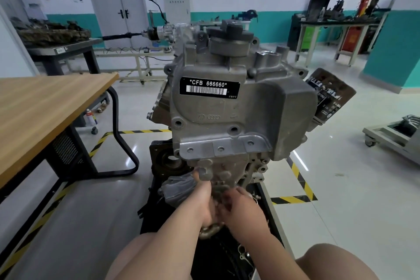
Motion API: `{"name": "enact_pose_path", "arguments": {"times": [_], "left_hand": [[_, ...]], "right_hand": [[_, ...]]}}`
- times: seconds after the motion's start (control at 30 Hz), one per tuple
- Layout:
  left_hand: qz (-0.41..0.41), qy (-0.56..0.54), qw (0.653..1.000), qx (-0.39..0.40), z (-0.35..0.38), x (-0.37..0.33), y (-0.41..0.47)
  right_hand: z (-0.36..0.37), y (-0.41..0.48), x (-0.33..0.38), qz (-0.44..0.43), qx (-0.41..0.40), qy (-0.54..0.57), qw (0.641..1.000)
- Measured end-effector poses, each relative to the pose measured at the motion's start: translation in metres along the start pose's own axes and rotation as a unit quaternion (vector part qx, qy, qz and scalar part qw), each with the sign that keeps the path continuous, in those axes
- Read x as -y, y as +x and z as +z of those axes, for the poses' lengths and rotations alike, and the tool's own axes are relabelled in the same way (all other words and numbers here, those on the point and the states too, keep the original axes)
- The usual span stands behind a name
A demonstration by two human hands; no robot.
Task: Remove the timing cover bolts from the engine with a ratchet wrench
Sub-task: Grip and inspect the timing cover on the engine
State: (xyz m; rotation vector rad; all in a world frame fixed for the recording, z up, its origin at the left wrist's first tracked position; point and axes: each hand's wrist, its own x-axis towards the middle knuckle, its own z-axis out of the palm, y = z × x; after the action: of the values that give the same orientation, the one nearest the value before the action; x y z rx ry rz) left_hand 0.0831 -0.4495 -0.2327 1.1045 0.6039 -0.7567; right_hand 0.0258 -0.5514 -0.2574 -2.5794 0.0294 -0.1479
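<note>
Two bare knees frame the nearest edge of the view, the left knee (145, 257) and the right knee (336, 261). Between them both forearms reach forward to the low front of the engine (261, 70), which stands on a black stand (159, 157) on the glossy floor (341, 188).

The left hand (203, 206) has a clenched grip round a metal tool (210, 231), whose rounded end sticks out below the heel of the hand. Too little of it shows to tell whether it is the ratchet wrench. The thumb points up against the lower casting. Just right of it, the right hand (244, 209) has its fingers bent in toward the same spot. They are blurred, so I cannot tell whether its grip holds anything.

Above the hands rises the grey timing cover (250, 116), with round bolt bosses along its lower edge and a black label (209, 88) reading "*CFB 666660*" over a barcode. A dark canister (329, 95) juts out at the engine's right.

Yellow-and-black tape (297, 199) marks the floor around the stand. A wooden bench (45, 107) with black legs stands to the left.

Farther off are a grey double door (118, 7), a pale cabinet (176, 0), and a far bench (341, 24) at the right, loaded with dark parts.
</note>
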Motion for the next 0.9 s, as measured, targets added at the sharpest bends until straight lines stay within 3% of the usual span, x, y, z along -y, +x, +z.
{"name": "enact_pose_path", "arguments": {"times": [0.23,0.43,0.53,0.7,0.9], "left_hand": [[0.009,0.040,0.999,0.024,-0.004,0.001,0.005],[0.044,-0.024,0.997,0.056,-0.002,0.000,-0.001],[0.070,-0.054,0.993,0.072,0.000,0.001,0.002],[0.018,0.099,0.995,0.028,-0.005,-0.003,0.004],[0.004,0.095,0.995,0.025,-0.009,-0.001,0.012]], "right_hand": [[-0.008,0.009,0.007,-0.026,0.023,-0.106,0.994],[-0.056,-0.018,0.036,-0.064,-0.017,-0.046,0.997],[-0.098,-0.043,0.069,-0.128,-0.074,0.022,0.989],[-0.191,-0.051,0.146,-0.235,-0.211,0.055,0.947],[-0.269,0.024,0.197,-0.233,-0.294,-0.130,0.918]]}}
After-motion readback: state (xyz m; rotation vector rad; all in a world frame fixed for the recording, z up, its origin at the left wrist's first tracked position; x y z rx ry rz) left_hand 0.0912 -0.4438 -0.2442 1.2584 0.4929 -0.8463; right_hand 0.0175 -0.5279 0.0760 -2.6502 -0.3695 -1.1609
